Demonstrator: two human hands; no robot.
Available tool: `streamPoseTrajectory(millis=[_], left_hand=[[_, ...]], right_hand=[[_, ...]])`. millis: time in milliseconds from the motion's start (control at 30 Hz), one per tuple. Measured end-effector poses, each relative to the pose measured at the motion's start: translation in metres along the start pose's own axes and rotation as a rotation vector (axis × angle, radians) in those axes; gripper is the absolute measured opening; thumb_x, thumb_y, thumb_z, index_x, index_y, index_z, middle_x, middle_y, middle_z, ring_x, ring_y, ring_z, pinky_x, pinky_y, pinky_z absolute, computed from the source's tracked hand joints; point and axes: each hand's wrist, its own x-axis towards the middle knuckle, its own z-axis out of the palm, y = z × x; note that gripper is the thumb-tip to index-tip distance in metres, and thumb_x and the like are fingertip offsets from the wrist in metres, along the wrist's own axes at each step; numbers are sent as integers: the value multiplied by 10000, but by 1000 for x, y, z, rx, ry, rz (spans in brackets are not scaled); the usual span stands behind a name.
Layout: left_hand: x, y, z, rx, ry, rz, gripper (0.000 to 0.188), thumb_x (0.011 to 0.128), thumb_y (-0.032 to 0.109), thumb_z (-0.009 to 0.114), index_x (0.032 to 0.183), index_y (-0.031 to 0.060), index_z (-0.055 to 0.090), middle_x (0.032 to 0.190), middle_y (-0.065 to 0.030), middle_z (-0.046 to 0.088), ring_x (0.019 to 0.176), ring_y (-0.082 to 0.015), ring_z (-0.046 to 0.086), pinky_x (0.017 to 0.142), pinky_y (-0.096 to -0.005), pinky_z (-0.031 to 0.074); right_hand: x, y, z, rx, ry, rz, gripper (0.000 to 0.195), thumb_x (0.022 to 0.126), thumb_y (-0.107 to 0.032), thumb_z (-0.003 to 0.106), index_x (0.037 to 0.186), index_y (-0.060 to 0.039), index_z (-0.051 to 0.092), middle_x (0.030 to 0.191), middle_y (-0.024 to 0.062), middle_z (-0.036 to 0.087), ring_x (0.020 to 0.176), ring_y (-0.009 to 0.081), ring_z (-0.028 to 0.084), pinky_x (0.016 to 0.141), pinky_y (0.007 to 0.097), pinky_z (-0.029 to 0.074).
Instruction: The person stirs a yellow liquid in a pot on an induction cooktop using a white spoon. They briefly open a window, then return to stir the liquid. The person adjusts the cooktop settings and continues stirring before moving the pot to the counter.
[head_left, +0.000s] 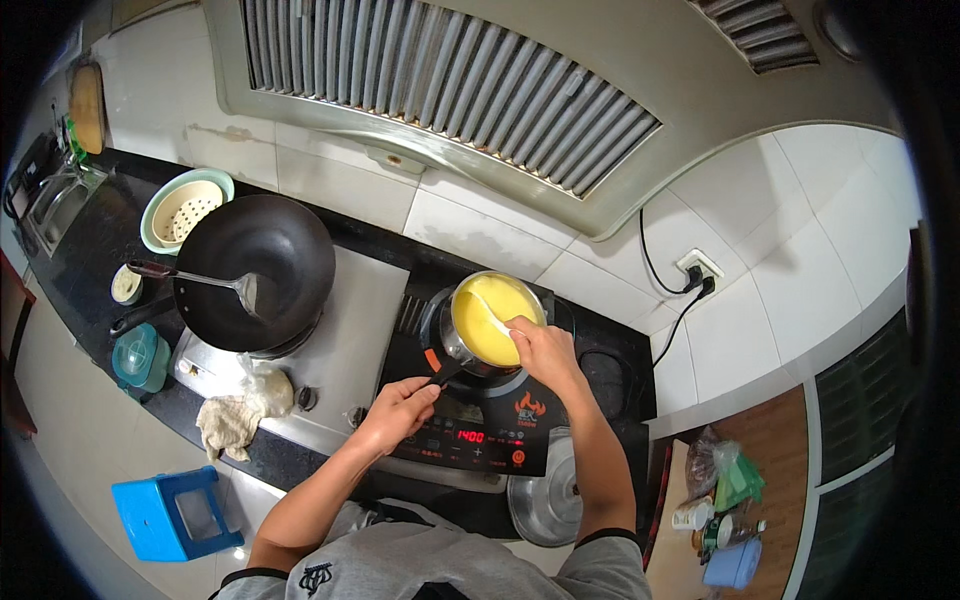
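Observation:
A metal saucepan (456, 346) with yellow liquid (491, 330) in it stands on a black induction cooker (480, 442) whose red display is lit. My left hand (401, 412) grips the pan's black handle (448, 372). My right hand (546, 352) holds a white spoon (486, 311), its far end dipped in the liquid. Partly behind my right forearm lies a round metal lid (541, 495) at the counter's front edge. To the left, a black wok (289, 232) sits on a gas stove (360, 300), with a metal spatula (225, 282) resting across it.
Left of the wok are a green basin (150, 217) with a cream colander (187, 210), a small bowl (126, 285) and a teal lidded container (141, 358). A cloth (227, 427) lies by a plastic bag (266, 388). A range hood (450, 150) hangs above; a blue stool (150, 517) stands below.

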Motion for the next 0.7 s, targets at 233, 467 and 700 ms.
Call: streamPoseTrajectory(millis=[233, 467, 700], left_hand=[[1, -1, 1, 7, 3, 16, 171, 901, 214, 495, 872, 55, 552, 581, 57, 402, 448, -16, 303, 388, -171, 222], [1, -2, 0, -21, -7, 15, 177, 896, 207, 508, 938, 46, 567, 582, 56, 409, 454, -15, 314, 393, -168, 230], [0, 1, 1, -13, -4, -1, 162, 896, 206, 509, 924, 56, 564, 573, 61, 398, 455, -13, 307, 395, -167, 227]], right_hand=[[-9, 16, -9, -143, 0, -13, 90, 799, -157, 521, 839, -103, 581, 609, 155, 584, 591, 345, 589, 521, 438, 449], [-23, 9, -38, 175, -166, 25, 133, 803, -163, 536, 854, -65, 609, 696, 158, 607, 664, 324, 606, 584, 393, 473], [-18, 6, -17, 459, -201, 3, 154, 813, -148, 565, 917, -51, 623, 677, 160, 601, 597, 271, 605, 595, 291, 461]])
